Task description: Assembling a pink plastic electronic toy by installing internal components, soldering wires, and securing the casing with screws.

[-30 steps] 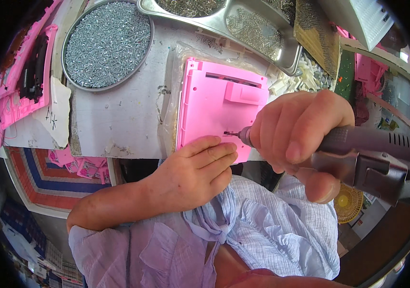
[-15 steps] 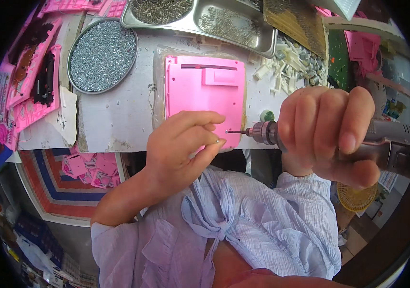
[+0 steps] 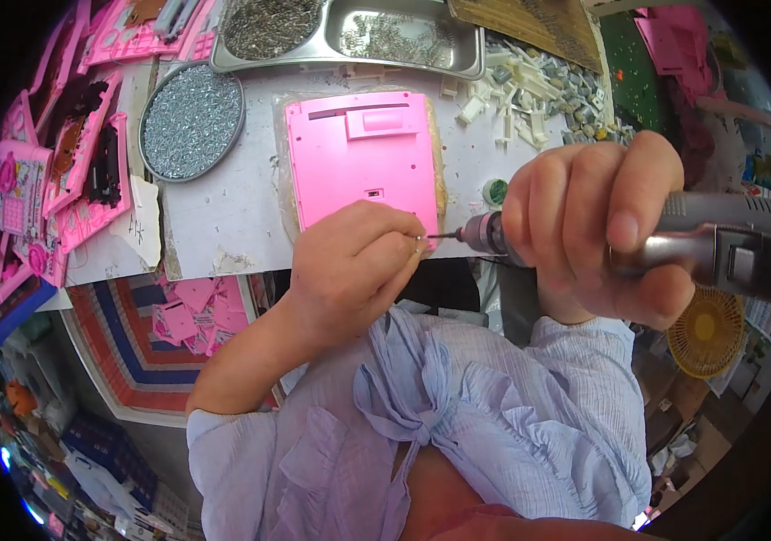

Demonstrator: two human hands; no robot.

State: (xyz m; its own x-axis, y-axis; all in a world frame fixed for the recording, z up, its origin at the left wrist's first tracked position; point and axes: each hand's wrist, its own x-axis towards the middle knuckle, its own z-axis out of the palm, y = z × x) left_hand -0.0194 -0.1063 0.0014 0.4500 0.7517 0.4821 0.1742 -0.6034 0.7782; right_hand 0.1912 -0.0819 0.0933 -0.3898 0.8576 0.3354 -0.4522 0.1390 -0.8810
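My right hand (image 3: 584, 212) is wrapped round a grey electric screwdriver (image 3: 719, 236), held level with its thin bit pointing left. The fingertips of my left hand (image 3: 340, 270) are pinched together at the tip of the bit, on a tiny metal screw (image 3: 421, 239) that is mostly hidden. Behind both hands a pink plastic case (image 3: 358, 167) lies flat on a wrapped pad at the table's front edge. It has a long slot, a raised block and several small holes. My left hand covers its lower part.
A round tray (image 3: 192, 122) heaped with screws stands at the left. Farther back is a metal tray (image 3: 394, 41) with small parts in compartments. White plastic pieces (image 3: 525, 95) lie loose at the right, near a small green-topped pot (image 3: 495, 190). Pink panels (image 3: 25, 194) are stacked far left.
My left fingers have closed together and now meet the bit's tip, where before they were apart from it. The whole view has shifted slightly. My right hand keeps its grip on the screwdriver.
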